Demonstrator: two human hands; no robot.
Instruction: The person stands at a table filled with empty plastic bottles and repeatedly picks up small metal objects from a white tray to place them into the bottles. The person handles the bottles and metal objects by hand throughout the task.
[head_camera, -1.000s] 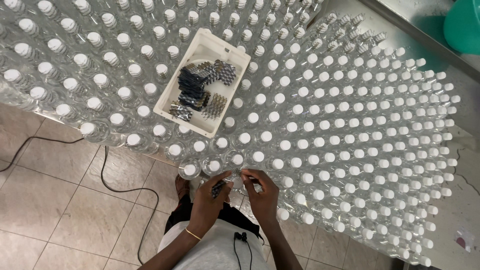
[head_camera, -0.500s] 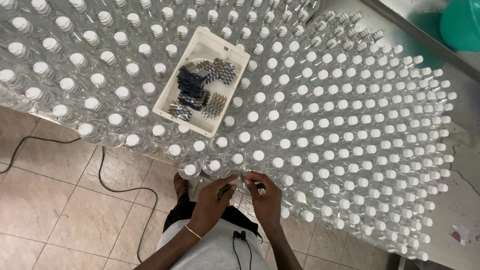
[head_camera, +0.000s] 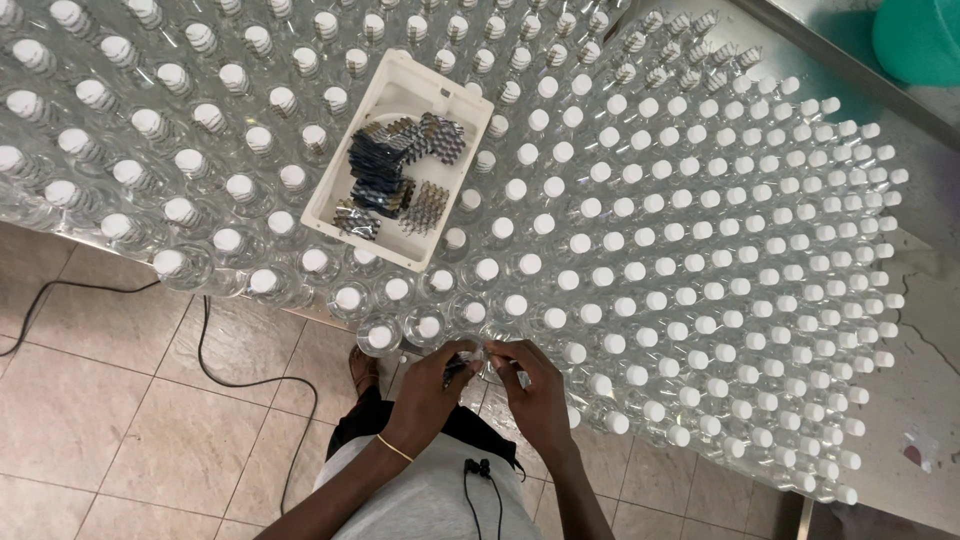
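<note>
Both hands have closed in at 6 o'clock: left hand (head_camera: 425, 385) pinches a dark sleeve (head_camera: 455, 368), right hand (head_camera: 535, 395) steadies the bottle (head_camera: 487, 352). Seat it squarely.

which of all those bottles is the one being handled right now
The bottle at the table's near edge, between the left hand and right hand; all the others stand untouched.

Bottle-crowded table (head_camera: 905, 300), white tray (head_camera: 400, 160)
</note>
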